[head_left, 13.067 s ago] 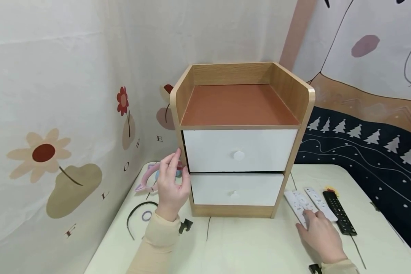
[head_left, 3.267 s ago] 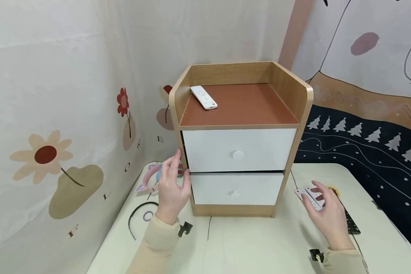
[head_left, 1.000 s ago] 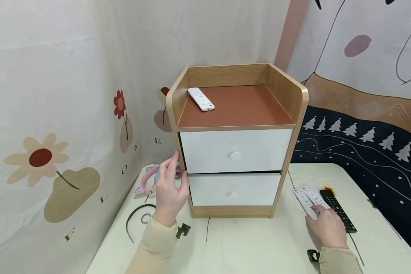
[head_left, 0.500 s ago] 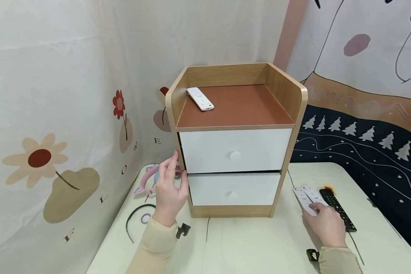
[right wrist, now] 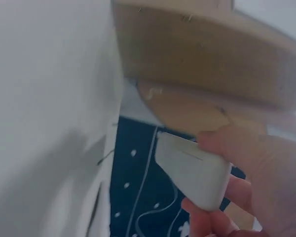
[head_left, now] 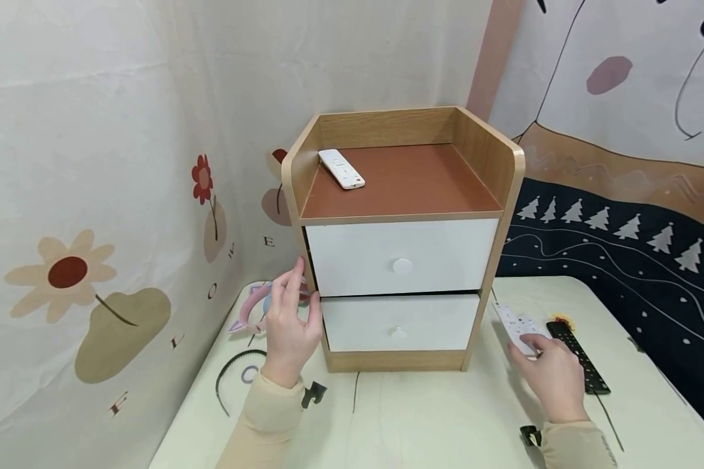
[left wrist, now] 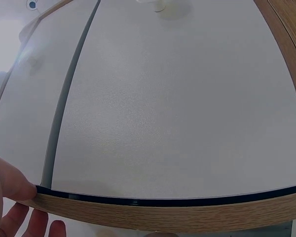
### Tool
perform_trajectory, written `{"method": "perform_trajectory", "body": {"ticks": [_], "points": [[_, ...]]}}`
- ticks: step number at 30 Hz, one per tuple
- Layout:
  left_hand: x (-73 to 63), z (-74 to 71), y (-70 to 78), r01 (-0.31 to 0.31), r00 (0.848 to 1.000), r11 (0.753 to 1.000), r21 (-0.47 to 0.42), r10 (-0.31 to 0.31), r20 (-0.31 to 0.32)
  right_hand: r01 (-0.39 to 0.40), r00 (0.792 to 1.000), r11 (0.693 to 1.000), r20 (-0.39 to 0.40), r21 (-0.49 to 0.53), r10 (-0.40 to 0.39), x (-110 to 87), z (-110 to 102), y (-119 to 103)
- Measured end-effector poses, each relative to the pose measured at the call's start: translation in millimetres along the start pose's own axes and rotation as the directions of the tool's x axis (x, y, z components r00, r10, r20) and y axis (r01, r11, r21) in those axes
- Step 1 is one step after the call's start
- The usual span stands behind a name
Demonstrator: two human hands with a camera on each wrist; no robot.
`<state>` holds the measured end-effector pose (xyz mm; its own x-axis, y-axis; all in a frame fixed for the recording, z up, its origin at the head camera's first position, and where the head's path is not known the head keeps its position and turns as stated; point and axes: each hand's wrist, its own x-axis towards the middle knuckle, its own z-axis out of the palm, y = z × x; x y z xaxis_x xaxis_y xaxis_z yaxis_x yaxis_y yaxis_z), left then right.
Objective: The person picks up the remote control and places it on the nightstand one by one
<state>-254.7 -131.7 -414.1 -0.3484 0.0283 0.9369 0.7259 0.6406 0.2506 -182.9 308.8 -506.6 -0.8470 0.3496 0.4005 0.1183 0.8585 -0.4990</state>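
Note:
My right hand pinches a white remote control between thumb and fingers, to the right of the cabinet; its shadow falls on the table. The right wrist view shows the remote's plain side and edge in the fingers. A wooden cabinet with two white drawers stands mid-table. My left hand holds its left side panel, thumb at the front edge and fingers on the outer face. On the cabinet's brown top lies another white remote, leaning toward the left wall.
A black remote lies right of my right hand, a yellow flower at its far end. Left of the cabinet are a pink headband, a black headband and a purple ring. Printed curtains hang behind the table.
One white remote went from the table to the cabinet top earlier. In the last half second my right hand has raised another and shifted slightly left. My left hand has stayed put.

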Motion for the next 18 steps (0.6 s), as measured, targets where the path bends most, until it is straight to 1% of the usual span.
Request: {"method": "perform_trajectory", "body": {"ticks": [2, 5, 9, 12, 13, 15, 18], "points": [[0.0, -0.2, -0.1, 0.003, 1.000, 1.000, -0.001, -0.003, 0.000, 0.044, 0.998, 0.999, -0.054, 0.012, -0.043, -0.3, -1.9, -6.9], [-0.3, 0.4, -0.8, 0.004, 1.000, 1.000, -0.003, -0.004, 0.005, 0.082, 0.990, 0.996, -0.121, 0.034, -0.077, -1.2, -5.1, -16.3], [-0.9, 0.9, -1.1, 0.015, 1.000, 1.000, -0.010, -0.015, 0.013, 0.092, 0.983, 0.994, -0.165, 0.059, -0.082, -1.9, -11.7, -28.4], [-1.2, 0.6, -1.1, 0.023, 1.000, 1.000, -0.007, -0.023, 0.019, 0.096, 0.977, 0.993, -0.198, 0.070, -0.080, -1.6, -20.4, -39.3], [-1.1, 0.3, -0.9, 0.028, 0.999, 1.000, -0.009, -0.028, 0.021, 0.105, 0.972, 0.992, -0.219, 0.073, -0.087, -1.4, -24.1, -43.1], [-1.2, -0.8, -0.1, 0.043, 0.999, 0.999, -0.008, -0.043, 0.031, 0.137, 0.956, 0.988, -0.272, 0.076, -0.111, -1.7, -32.4, -51.2], [-1.0, -1.3, -0.3, 0.036, 0.999, 0.999, -0.004, -0.036, 0.029, 0.218, 0.908, 0.973, -0.382, 0.071, -0.175, -2.3, -46.4, -63.2]]}}
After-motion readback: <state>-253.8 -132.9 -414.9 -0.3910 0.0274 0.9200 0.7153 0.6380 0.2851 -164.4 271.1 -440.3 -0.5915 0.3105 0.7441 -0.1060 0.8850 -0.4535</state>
